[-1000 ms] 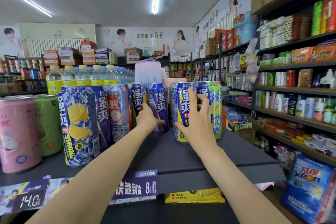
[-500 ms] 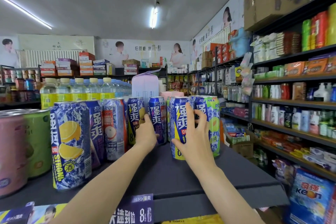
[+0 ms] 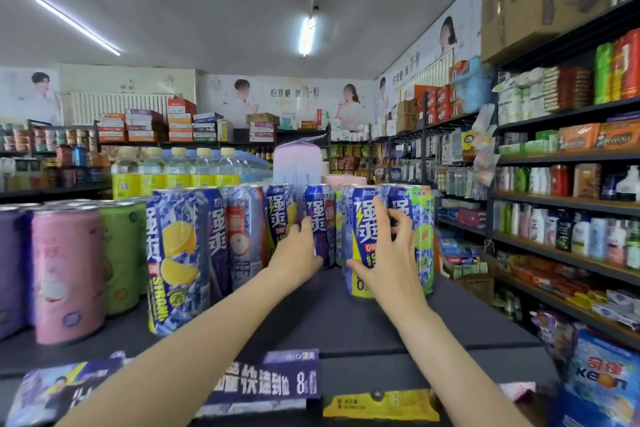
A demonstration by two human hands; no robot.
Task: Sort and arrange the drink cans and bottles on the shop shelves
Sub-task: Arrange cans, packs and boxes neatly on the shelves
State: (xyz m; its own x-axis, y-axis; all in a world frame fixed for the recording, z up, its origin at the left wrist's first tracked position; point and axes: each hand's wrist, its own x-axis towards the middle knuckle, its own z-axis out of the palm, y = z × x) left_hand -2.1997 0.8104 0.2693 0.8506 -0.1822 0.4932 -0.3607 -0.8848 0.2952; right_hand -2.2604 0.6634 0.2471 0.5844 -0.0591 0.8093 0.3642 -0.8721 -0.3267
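Most cans already stand in rows; I judge only the far right group is left: my right hand (image 3: pixel 384 253) wraps the yellow can (image 3: pixel 362 246); my left hand (image 3: pixel 298 250) grips the purple can (image 3: pixel 320 218).

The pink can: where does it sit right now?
In the head view the pink can stands at the shelf's far left, front row, between a purple can and a green can.

Single head-worn view, facing forward across the dark shelf top (image 3: pixel 363 319) (close, wide-angle).
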